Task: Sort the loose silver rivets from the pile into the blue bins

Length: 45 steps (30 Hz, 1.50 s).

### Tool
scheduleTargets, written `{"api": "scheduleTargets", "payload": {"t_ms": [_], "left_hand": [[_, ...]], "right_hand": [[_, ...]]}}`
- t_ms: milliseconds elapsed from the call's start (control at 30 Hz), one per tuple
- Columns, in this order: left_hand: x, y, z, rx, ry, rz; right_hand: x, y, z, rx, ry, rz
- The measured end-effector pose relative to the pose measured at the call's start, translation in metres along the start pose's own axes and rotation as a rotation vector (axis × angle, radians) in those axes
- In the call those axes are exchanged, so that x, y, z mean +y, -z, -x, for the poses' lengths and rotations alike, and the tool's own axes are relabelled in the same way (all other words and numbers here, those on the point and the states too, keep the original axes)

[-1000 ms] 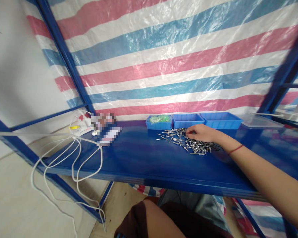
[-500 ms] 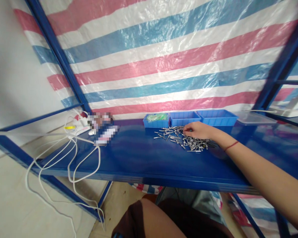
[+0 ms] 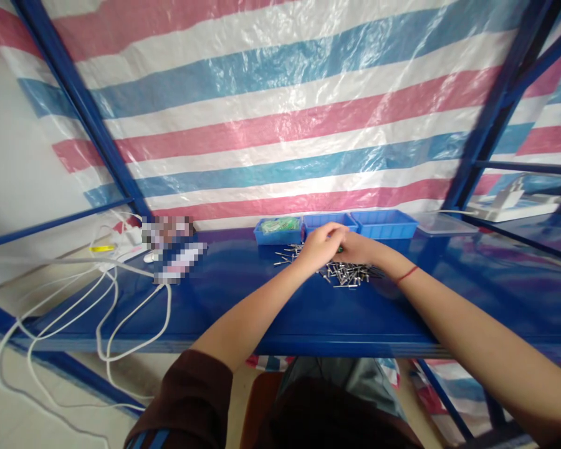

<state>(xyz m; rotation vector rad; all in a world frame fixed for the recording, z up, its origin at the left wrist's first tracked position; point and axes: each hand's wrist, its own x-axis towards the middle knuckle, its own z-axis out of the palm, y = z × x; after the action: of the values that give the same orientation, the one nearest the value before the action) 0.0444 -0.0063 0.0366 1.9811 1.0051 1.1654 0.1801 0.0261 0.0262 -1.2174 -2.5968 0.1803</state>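
Before you, the pins look like shiny metal, your desk smooth and glossy, the trays ribbed plastic, the striped sheet crinkled, glossy plastic, your sleeve matt cloth.

Blue metal frame before a striped plastic sheet.
The glossy red, white and blue stripes span 12 o'clock, creases catching bright light; the frame's posts rise at 10 and 2 beyond a shiny blue tabletop. A plain whitish wall stands between 9 and 10, and pale floor shows at 8.
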Motion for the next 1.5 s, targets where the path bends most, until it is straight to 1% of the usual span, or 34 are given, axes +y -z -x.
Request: {"api": "scheduleTargets", "payload": {"t_ms": [33,67,100,167,333,500,600,700,800,867,933,1000,1067,1133,1233,1300,1367,1433,1500], "left_hand": [[-0.014,0.007,-0.007,0.047,-0.005,-0.066],[-0.025,0.013,-0.012,0.066,-0.014,-0.127],[-0.033,0.018,-0.014,0.085,-0.012,-0.163],[-0.041,0.023,-0.016,0.104,-0.02,-0.209],[-0.043,0.02,-0.014,0.093,-0.013,-0.29],[-0.048,0.021,-0.012,0.076,0.009,-0.327],[-0.05,0.023,-0.011,0.087,0.031,-0.32],[-0.051,0.023,-0.012,0.086,0.041,-0.28],[-0.054,0.021,-0.013,0.056,0.032,-0.198],[-0.058,0.02,-0.015,0.053,0.002,-0.13],[-0.061,0.02,-0.016,0.086,-0.016,-0.08],[-0.063,0.021,-0.017,0.109,0.008,-0.069],[-0.063,0.022,-0.017,0.107,0.04,-0.096],[-0.061,0.023,-0.015,0.109,0.052,-0.142],[-0.056,0.023,-0.013,0.169,0.049,-0.198],[-0.054,0.022,-0.012,0.211,0.035,-0.209],[-0.053,0.022,-0.012,0.238,0.007,-0.204],[-0.052,0.021,-0.013,0.255,-0.02,-0.19],[-0.051,0.021,-0.013,0.268,-0.042,-0.174]], "right_hand": [[-0.001,0.0,-0.001,-0.024,0.0,0.015],[-0.002,0.0,-0.002,-0.049,-0.002,0.034],[-0.003,0.001,-0.003,-0.066,-0.005,0.059],[-0.005,0.0,-0.006,-0.066,0.006,0.123],[-0.009,-0.005,-0.009,-0.054,0.039,0.263],[-0.006,-0.009,-0.008,-0.057,0.041,0.266],[-0.004,-0.009,-0.009,0.001,0.057,0.255],[-0.006,-0.008,-0.009,0.121,0.003,0.177],[-0.008,-0.005,-0.009,0.231,-0.129,-0.006],[-0.009,-0.004,-0.009,0.26,-0.188,-0.135],[-0.008,-0.004,-0.01,0.273,-0.194,-0.244],[-0.007,-0.004,-0.01,0.29,-0.181,-0.33],[-0.006,-0.004,-0.011,0.304,-0.179,-0.391],[-0.007,-0.004,-0.011,0.31,-0.188,-0.431],[-0.009,-0.004,-0.011,0.342,-0.261,-0.426],[-0.011,-0.003,-0.01,0.327,-0.335,-0.397],[-0.014,-0.002,-0.008,0.274,-0.374,-0.407],[-0.017,0.0,-0.006,0.236,-0.362,-0.464],[-0.019,0.001,-0.005,0.25,-0.334,-0.534]]}}
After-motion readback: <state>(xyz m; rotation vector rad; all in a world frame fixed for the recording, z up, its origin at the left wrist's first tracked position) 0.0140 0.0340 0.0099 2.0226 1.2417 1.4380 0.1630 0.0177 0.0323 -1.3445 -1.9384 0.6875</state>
